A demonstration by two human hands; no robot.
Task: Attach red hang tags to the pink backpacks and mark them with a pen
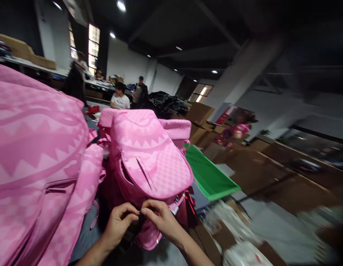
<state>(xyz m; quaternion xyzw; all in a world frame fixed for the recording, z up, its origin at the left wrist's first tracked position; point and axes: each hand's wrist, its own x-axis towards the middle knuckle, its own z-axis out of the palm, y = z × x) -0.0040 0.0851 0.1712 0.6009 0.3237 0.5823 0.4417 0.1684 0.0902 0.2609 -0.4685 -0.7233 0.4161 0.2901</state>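
A pink patterned backpack (147, 155) lies on the table in front of me, its front flap bulging upward. My left hand (120, 221) and my right hand (158, 216) meet at its near lower edge, fingers pinched together on a small dark part of the bag, perhaps a zipper pull, too small to name. A second, larger pink backpack (35, 162) fills the left of the view, close to the camera.
A green tray (210, 175) lies right of the backpack. Brown cardboard boxes (271, 173) stretch along the right, with plastic-wrapped items (232, 229) near my right forearm. Several people (120, 98) work at far tables; a dark pile (167, 103) sits behind.
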